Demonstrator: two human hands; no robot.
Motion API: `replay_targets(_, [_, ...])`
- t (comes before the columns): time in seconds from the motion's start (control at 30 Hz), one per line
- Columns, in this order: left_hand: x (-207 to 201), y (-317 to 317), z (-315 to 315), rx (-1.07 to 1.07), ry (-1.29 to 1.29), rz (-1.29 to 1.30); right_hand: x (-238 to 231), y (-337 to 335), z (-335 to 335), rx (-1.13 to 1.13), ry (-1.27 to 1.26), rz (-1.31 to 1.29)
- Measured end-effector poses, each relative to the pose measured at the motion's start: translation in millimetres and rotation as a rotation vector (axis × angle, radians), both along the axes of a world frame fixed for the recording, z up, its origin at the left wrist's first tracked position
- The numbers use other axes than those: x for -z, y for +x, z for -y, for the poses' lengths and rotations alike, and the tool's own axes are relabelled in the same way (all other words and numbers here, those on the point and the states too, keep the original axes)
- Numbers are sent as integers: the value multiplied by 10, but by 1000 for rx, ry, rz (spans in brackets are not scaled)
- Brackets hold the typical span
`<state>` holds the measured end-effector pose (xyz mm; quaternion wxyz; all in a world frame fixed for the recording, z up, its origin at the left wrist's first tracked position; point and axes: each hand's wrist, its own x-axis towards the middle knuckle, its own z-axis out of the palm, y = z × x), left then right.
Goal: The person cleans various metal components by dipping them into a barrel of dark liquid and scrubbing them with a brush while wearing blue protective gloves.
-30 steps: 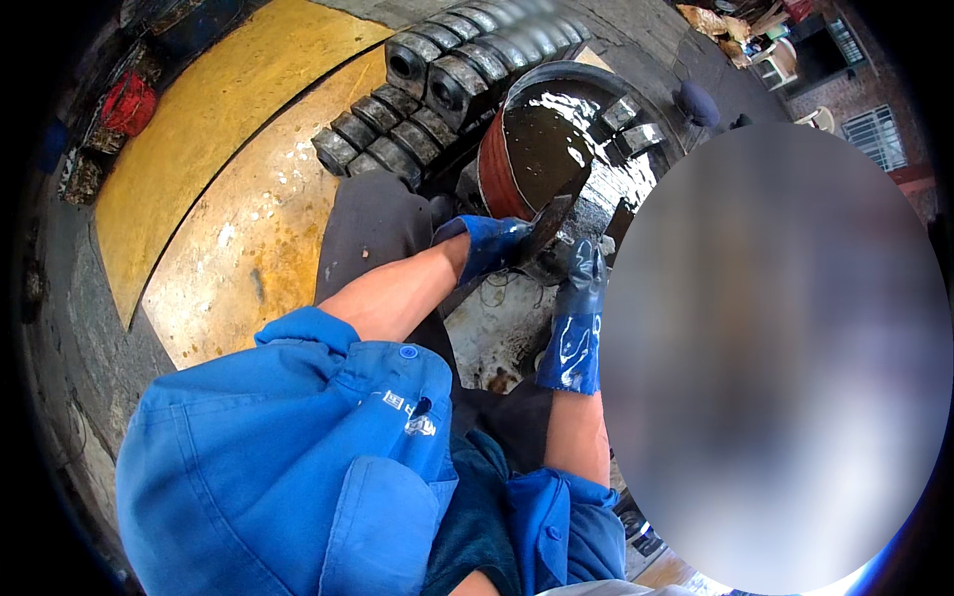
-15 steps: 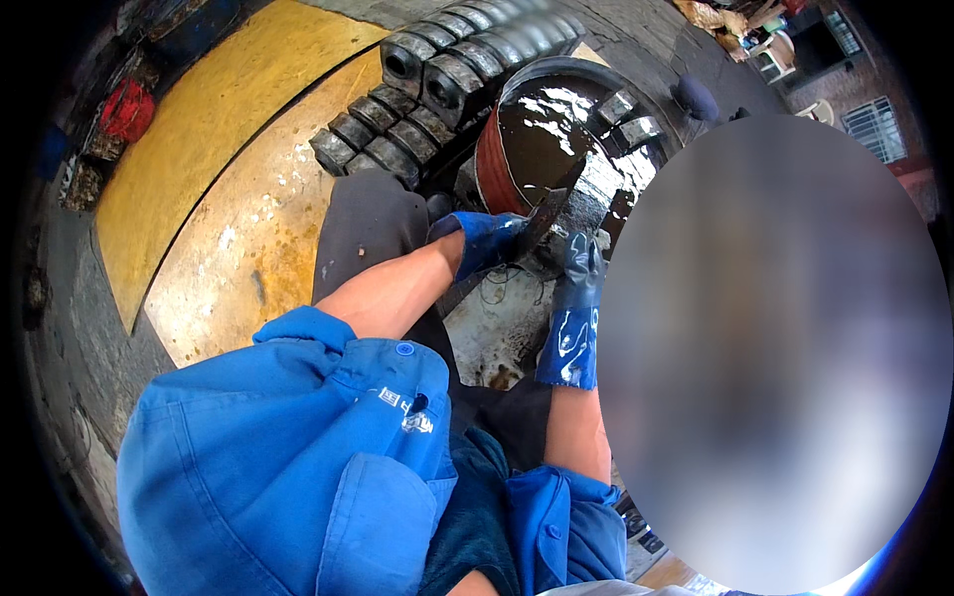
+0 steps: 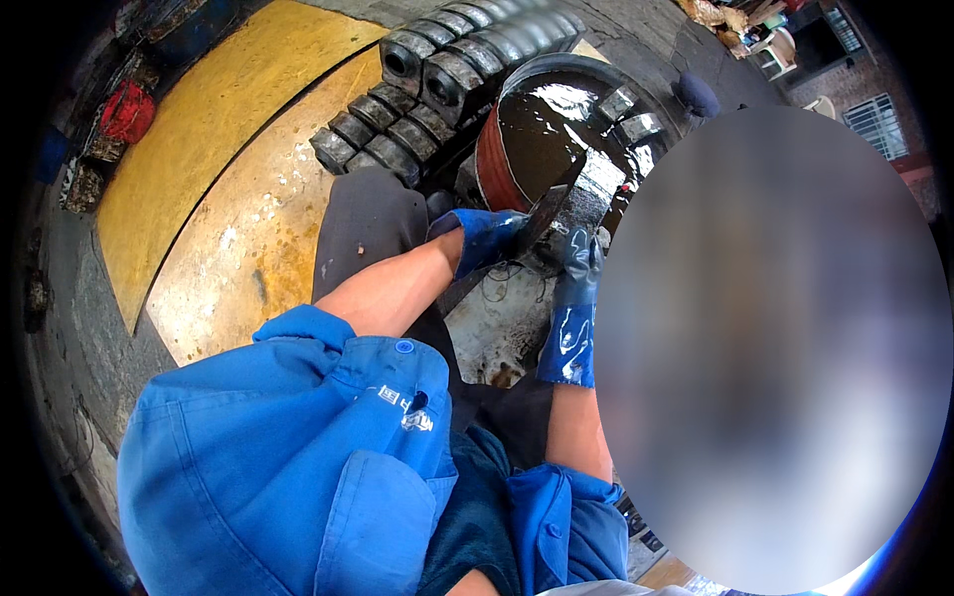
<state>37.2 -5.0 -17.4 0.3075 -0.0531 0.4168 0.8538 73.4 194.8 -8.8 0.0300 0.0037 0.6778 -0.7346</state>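
Note:
My left hand, in a blue rubber glove, is closed on the left side of a wet, dark metal block. Its fingers are partly hidden behind the block. On the block's near right side, my right hand wears a matching wet glove and is closed against it. The block is tilted, its shiny far end over the dark liquid in a cut-down red drum. Two similar metal pieces show at the drum's far right rim.
Stacked dark metal blocks stand left of the drum. Yellowish sheets cover the floor at the left, with a red bundle beyond. A stained pale surface lies between my forearms. A large blurred oval hides the right side.
The block has shifted slightly away from me, and both gloves have moved a little with it. The bright reflections on the liquid have changed shape.

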Motion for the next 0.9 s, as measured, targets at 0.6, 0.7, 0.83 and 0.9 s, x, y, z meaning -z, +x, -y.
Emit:
replay_targets(0.6, [-16, 17, -39, 4, 14, 3, -16, 84, -73, 13, -1, 27])
replay_targets(0.7, [-6, 31, -15, -7, 7, 2, 2, 78, -37, 3, -9, 33])
replay_targets(0.83, [-14, 59, -6, -10, 11, 6, -4, 76, -22, -8, -9, 42])
replay_targets(0.9, [-32, 49, -48, 5, 24, 0, -36, 95, -64, 5, 2, 38])
